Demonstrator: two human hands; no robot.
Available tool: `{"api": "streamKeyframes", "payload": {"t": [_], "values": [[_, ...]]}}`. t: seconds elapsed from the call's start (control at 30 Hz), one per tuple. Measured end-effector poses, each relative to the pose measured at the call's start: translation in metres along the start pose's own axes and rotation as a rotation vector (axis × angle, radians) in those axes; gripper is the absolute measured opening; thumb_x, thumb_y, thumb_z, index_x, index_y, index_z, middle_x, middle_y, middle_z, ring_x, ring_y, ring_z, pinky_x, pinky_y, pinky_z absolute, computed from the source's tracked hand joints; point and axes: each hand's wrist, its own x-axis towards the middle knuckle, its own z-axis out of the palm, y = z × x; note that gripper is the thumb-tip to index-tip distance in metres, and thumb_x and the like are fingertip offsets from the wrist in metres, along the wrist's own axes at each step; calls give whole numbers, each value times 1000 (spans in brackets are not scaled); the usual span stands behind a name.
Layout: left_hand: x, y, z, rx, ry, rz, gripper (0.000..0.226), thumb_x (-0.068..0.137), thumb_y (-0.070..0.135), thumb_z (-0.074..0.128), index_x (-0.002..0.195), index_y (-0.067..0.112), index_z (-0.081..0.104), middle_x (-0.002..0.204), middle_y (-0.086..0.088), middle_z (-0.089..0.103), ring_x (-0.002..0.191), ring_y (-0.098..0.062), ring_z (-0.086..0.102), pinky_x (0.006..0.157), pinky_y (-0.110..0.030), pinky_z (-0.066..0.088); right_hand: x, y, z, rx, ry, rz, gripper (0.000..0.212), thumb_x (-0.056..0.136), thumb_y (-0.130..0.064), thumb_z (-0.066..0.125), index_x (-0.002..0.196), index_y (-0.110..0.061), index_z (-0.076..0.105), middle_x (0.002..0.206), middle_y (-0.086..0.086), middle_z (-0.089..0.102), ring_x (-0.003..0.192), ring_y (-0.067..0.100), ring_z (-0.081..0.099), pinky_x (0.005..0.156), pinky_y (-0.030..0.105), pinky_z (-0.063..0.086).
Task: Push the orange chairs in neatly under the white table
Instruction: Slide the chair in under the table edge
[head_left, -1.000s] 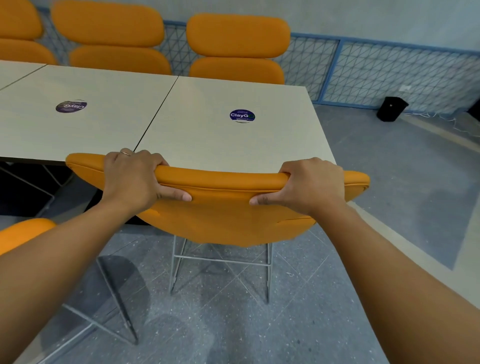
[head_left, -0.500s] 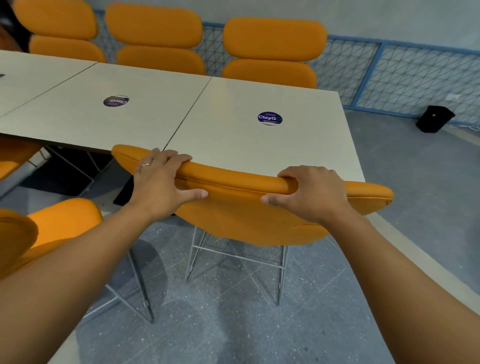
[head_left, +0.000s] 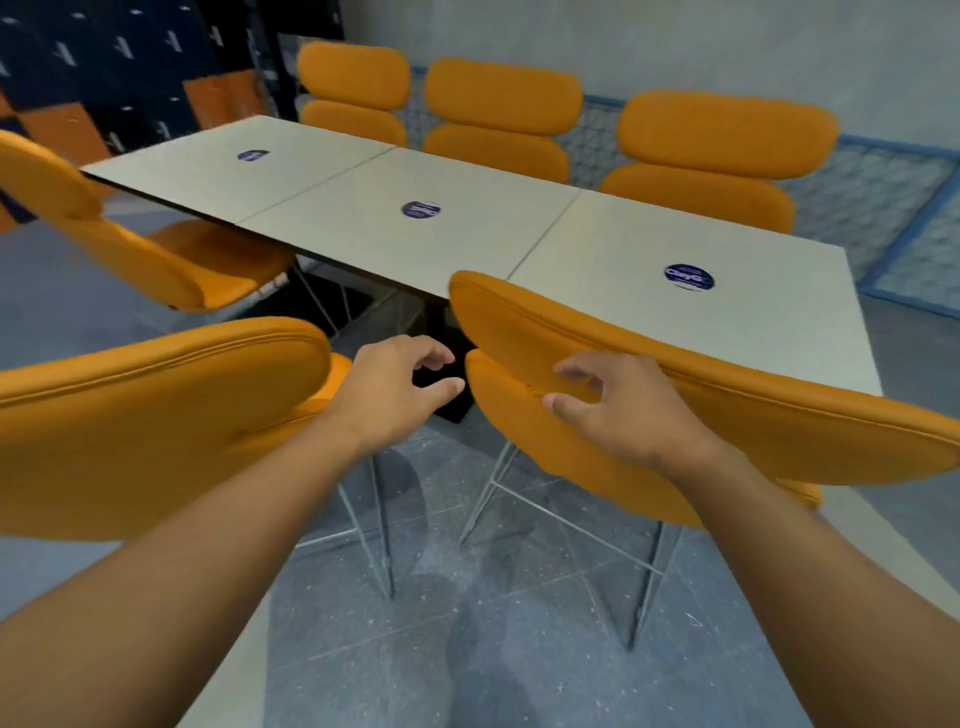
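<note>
A long white table, made of three square tops set edge to edge, runs from the near right to the far left, and each top bears a round dark-blue sticker. Three orange padded chairs with two-cushion backs stand along its far side, close against the edge. On the near side, the right orange chair with thin metal legs has its backrest right at the table edge. The middle orange chair sits at the near left, apart from the table, and a third orange chair farther left is angled away from it. The grey speckled floor shows between the chair legs.

The right hand hovers in front of the right chair's backrest, fingers loosely curled and spread, clasping nothing. The left hand hangs in the gap between the two near chairs, likewise slack and empty. No containers are in view.
</note>
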Motion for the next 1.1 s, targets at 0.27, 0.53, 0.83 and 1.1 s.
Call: {"api": "streamKeyframes", "payload": {"t": [0.27,0.53,0.83,1.1], "values": [[-114,-78,-81,-4,96,-80,32,89,39,67,116,23,66,116,5,66,110,-12,58,91,-28,46,-36,-101,87,-32,-161,-51,50,92,-47,67,136,-24,60,133,-4,63,117,18,58,97,36,49],[-209,-155,-154,59,171,-172,32,87,41,68,115,25,67,113,8,67,107,-10,59,88,-25,47,-58,-197,158,-41,-256,-110,58,94,-46,66,145,-24,50,145,-2,55,132,22,52,107,44,46],[-225,-225,-203,137,229,-233,43,86,44,67,124,25,62,123,2,64,110,-12,57,88,-27,44,-13,-272,188,-121,-101,-256,56,91,-53,63,142,-33,51,147,-4,51,136,24,44,111,53,30],[-167,-292,-251,267,399,-233,39,91,50,57,114,21,67,117,-3,65,107,-19,57,87,-37,44,73,-327,203,-133,157,-351,67,84,-75,51,139,-38,51,143,-12,51,133,16,42,104,44,29]]}}
